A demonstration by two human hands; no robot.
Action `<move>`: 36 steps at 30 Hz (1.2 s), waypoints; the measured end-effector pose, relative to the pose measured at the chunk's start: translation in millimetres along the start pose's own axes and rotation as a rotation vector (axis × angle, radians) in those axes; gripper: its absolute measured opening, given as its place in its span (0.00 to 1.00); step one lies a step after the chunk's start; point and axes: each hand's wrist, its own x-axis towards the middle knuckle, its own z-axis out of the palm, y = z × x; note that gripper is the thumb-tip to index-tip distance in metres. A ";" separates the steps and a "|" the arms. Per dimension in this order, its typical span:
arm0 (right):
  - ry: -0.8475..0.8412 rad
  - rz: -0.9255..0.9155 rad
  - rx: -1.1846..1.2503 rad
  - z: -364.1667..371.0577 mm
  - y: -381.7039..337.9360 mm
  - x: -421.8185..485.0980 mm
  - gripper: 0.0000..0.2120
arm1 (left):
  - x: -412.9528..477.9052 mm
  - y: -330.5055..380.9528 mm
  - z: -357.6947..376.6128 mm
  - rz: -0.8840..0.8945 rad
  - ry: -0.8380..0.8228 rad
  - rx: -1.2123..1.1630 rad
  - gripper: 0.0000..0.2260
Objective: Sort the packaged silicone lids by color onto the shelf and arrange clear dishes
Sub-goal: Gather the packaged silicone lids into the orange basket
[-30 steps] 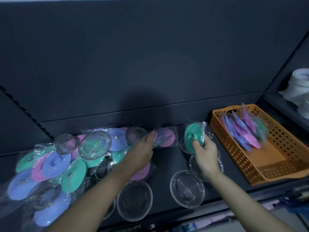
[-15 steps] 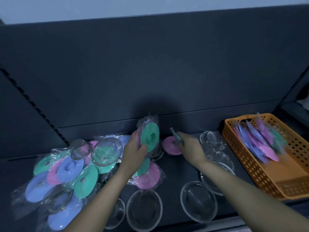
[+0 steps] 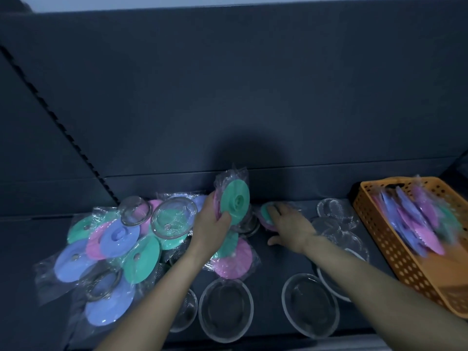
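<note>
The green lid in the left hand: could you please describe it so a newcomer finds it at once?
From the orange basket on the right of the shelf, look left past the right hand. There the left hand grips a packaged green lid. Unlike the lids piled flat beside it, it stands upright.

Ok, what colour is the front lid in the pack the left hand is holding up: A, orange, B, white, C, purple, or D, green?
D: the left hand grips a wrapped green lid upright, with its face turned to the camera.
</note>
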 end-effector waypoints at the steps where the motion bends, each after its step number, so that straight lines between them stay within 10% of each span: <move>1: -0.001 0.029 0.032 -0.1 0.2 0.6 0.44 | -0.2 0.3 -0.1 -0.002 0.001 -0.002 0.20; 15: 0.636 0.412 0.740 -39.9 -18.7 -20.1 0.03 | -1.8 0.1 3.1 0.001 -0.030 -0.046 0.22; 36: 0.972 0.313 0.861 -75.0 -35.0 -140.0 0.17 | -33.1 74.7 59.6 -0.039 -0.331 -0.547 0.18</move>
